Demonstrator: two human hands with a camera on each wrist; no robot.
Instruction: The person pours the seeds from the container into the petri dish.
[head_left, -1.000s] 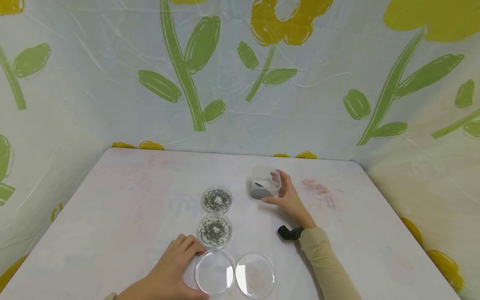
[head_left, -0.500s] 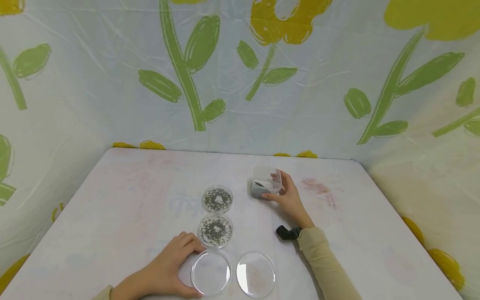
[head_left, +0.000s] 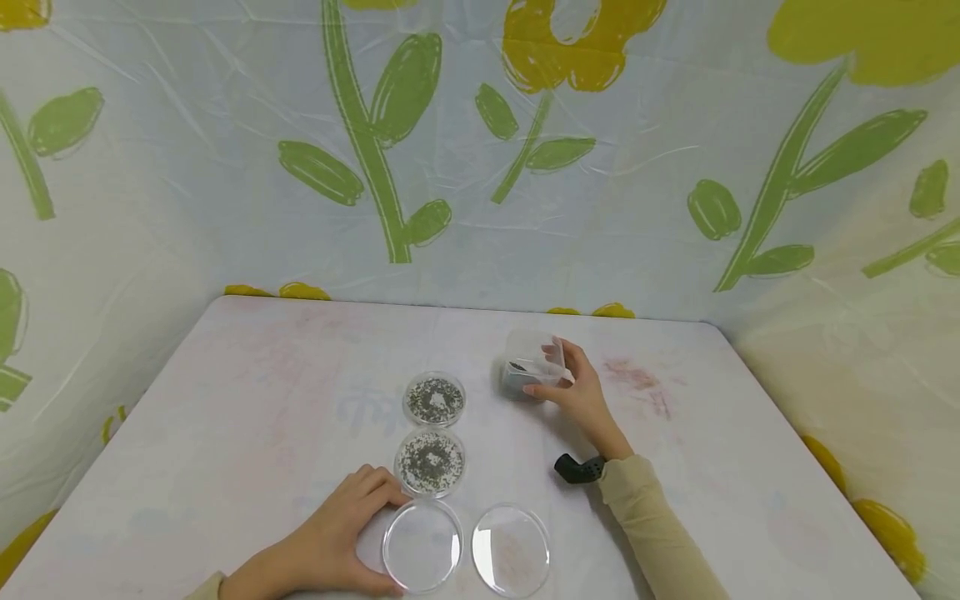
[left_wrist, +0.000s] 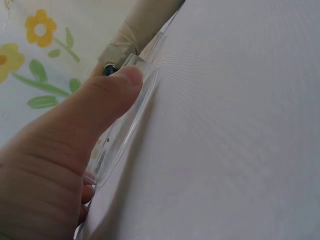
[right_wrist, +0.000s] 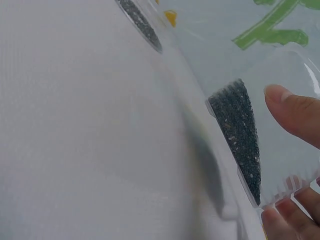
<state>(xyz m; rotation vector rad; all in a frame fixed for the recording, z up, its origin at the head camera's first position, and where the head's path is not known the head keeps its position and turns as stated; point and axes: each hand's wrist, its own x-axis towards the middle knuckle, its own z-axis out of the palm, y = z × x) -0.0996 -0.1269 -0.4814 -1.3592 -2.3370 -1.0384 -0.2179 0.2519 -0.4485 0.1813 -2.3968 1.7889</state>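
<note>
My left hand (head_left: 330,533) grips an empty clear petri dish (head_left: 423,546) at its left side. In the left wrist view the thumb (left_wrist: 117,92) lies over the dish's rim, and fingers show at its lower end. My right hand (head_left: 583,404) holds a clear plastic container (head_left: 531,343) by its right side, thumb in front and fingers behind. Small dark grains (right_wrist: 236,140) flecked with white lie banked in a wedge inside it. Two petri dishes, one farther (head_left: 437,400) and one nearer (head_left: 432,458), have dark grains scattered over their bottoms.
A second empty clear round dish or lid (head_left: 512,550) lies right of the gripped dish, with a small gap between. The two grain-strewn dishes and the gripped one form a column. A flower-printed sheet (head_left: 622,208) rises behind the white table (head_left: 255,400).
My left hand has drawn the empty dish slightly left, opening a gap from the round piece beside it. The right hand has barely shifted on the container.
</note>
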